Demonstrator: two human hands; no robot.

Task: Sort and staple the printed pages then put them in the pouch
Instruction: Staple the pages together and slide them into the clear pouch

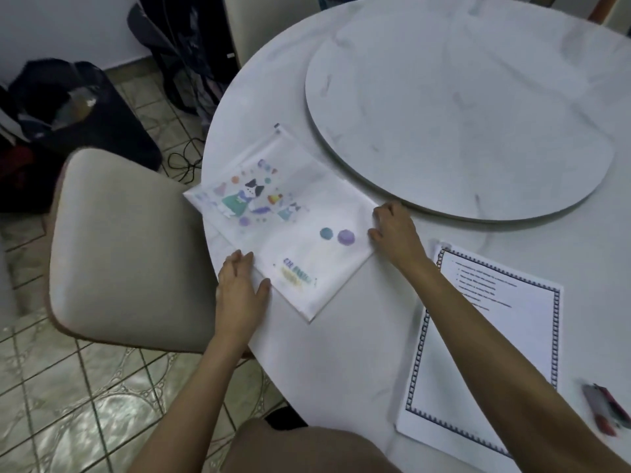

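Step in hand: pouch prep, with insertion not started. The translucent white zip pouch printed with cartoon cats (300,240) lies flat and skewed on the round white marble bench (358,353), near its left edge and just beside the raised round marble turntable (461,114).

The left hand (239,288) lies on the pouch's near-left edge with fingers straight, thumb on top, pressing it down. The right hand (397,230) is at the far-right edge with fingers curled. It looks like a pinch on that edge, but blur leaves some doubt.

The stack of white printed pages with a dark blue patterned border (522,302) sits on the bench to the right, outside the pouch and partly under the right forearm. I cannot tell whether it is stapled. There is a small grey mark at its top-left corner, too blurred to call. The grey and red stapler (606,409) is at the far right, apart from the pages.

Next move, my read: find the zip side, where a small slider tab (277,126) shows at the far corner, and open it. Keep one hand pinning the pouch, since it is light and will probably slide on marble. Confirm the staple before loading the pages.

Writing: there is blue-green lettering on the near end of the pouch and more near the far end, plus several text lines on the top page. All of it is too blurred to read, and no brand is visible.
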